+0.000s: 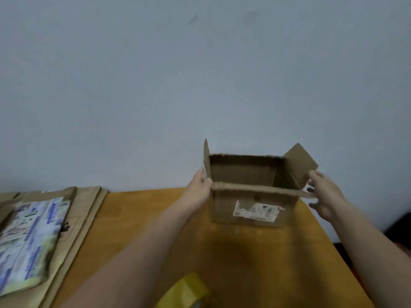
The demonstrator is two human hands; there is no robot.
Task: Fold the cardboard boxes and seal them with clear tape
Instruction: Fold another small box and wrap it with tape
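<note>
Cardboard box (224, 207) on wooden table (222, 252), grey wall (200, 74) behind; left hand (198, 187) pinches flap (206, 158), right hand (327, 194) spread-fingered.

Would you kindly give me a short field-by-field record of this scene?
Box: cardboard box upright on the table, top open, label on its near wall
Flaps: left flap upright; right flap leaning outward
Left: left hand grips the box's near-left corner by the left flap
Right: right hand, fingers spread, touches the right flap
Tape: yellowish tape roll at the near edge, untouched
Other: flattened cardboard with labels, lying at left
</note>
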